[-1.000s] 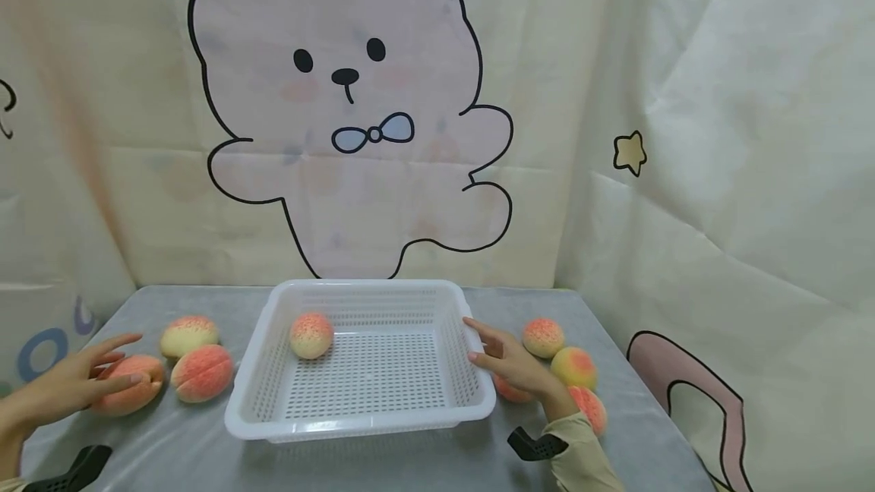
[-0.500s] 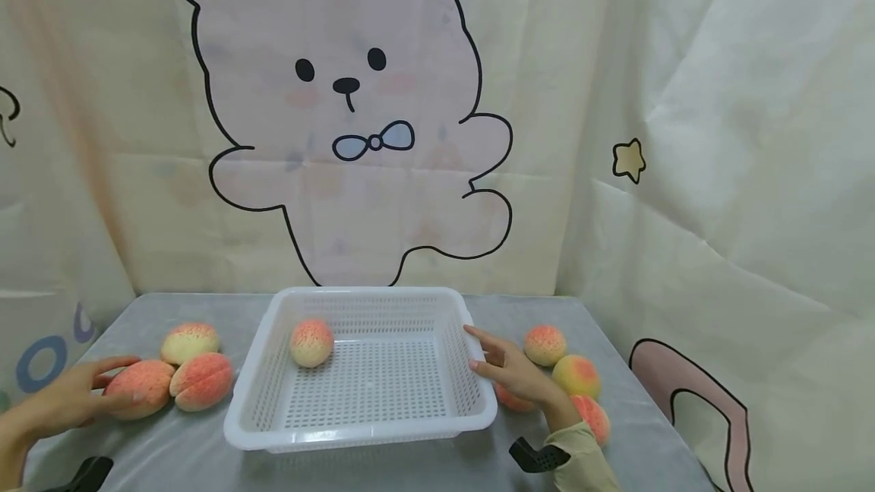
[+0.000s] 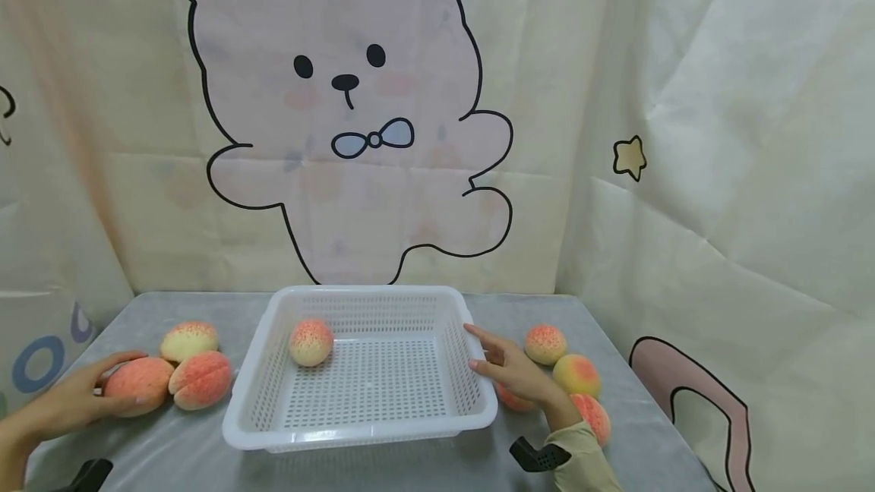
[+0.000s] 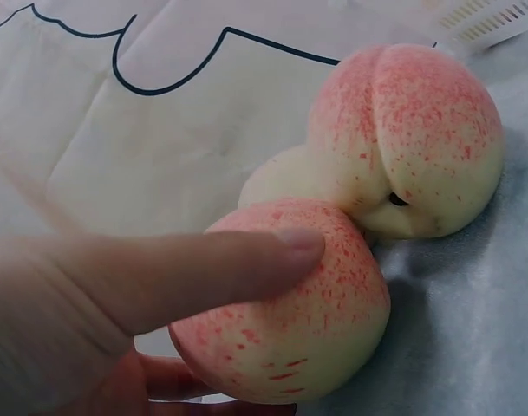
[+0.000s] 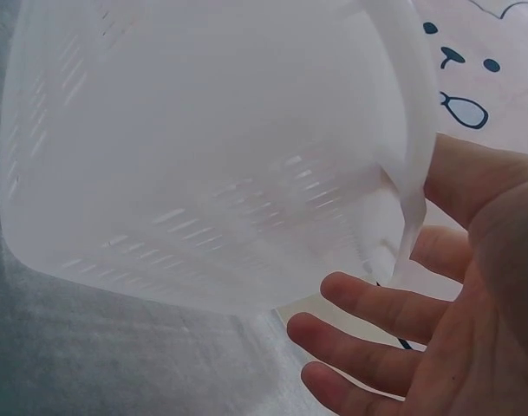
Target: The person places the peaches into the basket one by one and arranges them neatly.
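Note:
My left hand [image 3: 85, 399] is wrapped around a pink-red peach [image 3: 152, 387] at the table's left; in the left wrist view its thumb [image 4: 220, 264] lies across the peach and other fingers show beneath. Touching that peach is another reddish peach [image 3: 201, 380] with a deep crease, and a paler yellow peach [image 3: 189, 340] sits behind them. My right hand [image 3: 516, 367] holds the right rim of a white plastic basket [image 3: 362, 429], its lower fingers [image 5: 359, 347] spread loosely outside the wall. One peach [image 3: 311, 342] lies inside the basket, toward its back left.
Right of the basket are several more peaches, among them a speckled one [image 3: 544, 344], a yellow one [image 3: 577, 375] and a red one [image 3: 592, 417] beside the right sleeve [image 3: 584, 462]. A grey cloth covers the table [image 3: 328, 473]. Behind hangs a curtain [image 3: 526, 44] with a cartoon bear.
My left hand has closed around the near-left peach, which has shifted slightly right to meet the creased peach. My right hand stays at the basket's rim.

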A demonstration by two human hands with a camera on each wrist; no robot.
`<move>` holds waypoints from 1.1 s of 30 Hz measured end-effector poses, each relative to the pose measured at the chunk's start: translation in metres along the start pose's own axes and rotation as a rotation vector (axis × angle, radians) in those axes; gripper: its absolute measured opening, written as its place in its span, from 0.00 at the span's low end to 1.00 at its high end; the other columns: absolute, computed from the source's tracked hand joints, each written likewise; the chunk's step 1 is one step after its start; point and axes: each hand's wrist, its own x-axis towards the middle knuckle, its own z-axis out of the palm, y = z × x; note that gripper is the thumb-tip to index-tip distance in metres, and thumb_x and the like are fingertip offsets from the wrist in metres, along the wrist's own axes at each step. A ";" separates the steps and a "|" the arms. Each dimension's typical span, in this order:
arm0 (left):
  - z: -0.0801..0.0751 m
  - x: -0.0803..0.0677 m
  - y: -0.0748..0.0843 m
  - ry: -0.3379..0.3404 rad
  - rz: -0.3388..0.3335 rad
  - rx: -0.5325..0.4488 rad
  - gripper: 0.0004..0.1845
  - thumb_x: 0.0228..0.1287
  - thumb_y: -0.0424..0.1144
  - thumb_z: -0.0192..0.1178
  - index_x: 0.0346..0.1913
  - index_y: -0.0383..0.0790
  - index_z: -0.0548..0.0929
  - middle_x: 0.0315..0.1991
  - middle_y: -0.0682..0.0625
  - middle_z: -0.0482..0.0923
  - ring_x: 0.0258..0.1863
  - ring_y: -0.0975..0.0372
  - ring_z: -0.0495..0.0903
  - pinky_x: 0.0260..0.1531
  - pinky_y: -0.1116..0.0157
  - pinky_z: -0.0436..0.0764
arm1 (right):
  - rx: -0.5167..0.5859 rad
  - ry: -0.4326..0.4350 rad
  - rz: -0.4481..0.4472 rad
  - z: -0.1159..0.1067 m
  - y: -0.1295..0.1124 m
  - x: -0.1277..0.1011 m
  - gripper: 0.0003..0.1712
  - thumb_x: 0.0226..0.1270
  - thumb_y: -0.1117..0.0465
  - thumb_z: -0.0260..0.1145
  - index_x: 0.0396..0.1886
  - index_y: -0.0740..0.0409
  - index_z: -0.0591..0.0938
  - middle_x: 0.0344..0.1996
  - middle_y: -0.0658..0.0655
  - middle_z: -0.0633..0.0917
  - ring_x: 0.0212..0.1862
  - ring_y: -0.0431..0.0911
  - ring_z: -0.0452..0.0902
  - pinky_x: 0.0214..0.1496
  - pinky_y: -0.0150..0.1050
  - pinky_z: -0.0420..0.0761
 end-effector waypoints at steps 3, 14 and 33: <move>-0.003 -0.002 0.005 0.018 -0.031 0.011 0.40 0.74 0.49 0.58 0.71 0.21 0.53 0.54 0.23 0.72 0.43 0.61 0.74 0.34 0.64 0.76 | 0.014 -0.002 0.000 0.000 -0.001 -0.001 0.40 0.79 0.61 0.58 0.82 0.61 0.50 0.75 0.74 0.63 0.69 0.64 0.72 0.56 0.39 0.84; -0.018 -0.002 0.025 0.288 -0.080 0.001 0.49 0.72 0.52 0.62 0.74 0.19 0.46 0.60 0.13 0.60 0.42 0.39 0.80 0.28 0.61 0.79 | -0.016 0.010 0.001 0.001 -0.005 -0.001 0.40 0.79 0.58 0.58 0.82 0.62 0.51 0.75 0.73 0.64 0.72 0.68 0.66 0.60 0.36 0.81; -0.014 -0.002 0.080 0.417 0.019 -0.069 0.51 0.69 0.51 0.65 0.81 0.36 0.44 0.74 0.19 0.48 0.55 0.20 0.67 0.30 0.50 0.82 | 0.010 0.010 0.017 0.001 -0.004 0.000 0.40 0.79 0.59 0.58 0.82 0.60 0.51 0.75 0.73 0.64 0.70 0.67 0.69 0.58 0.40 0.83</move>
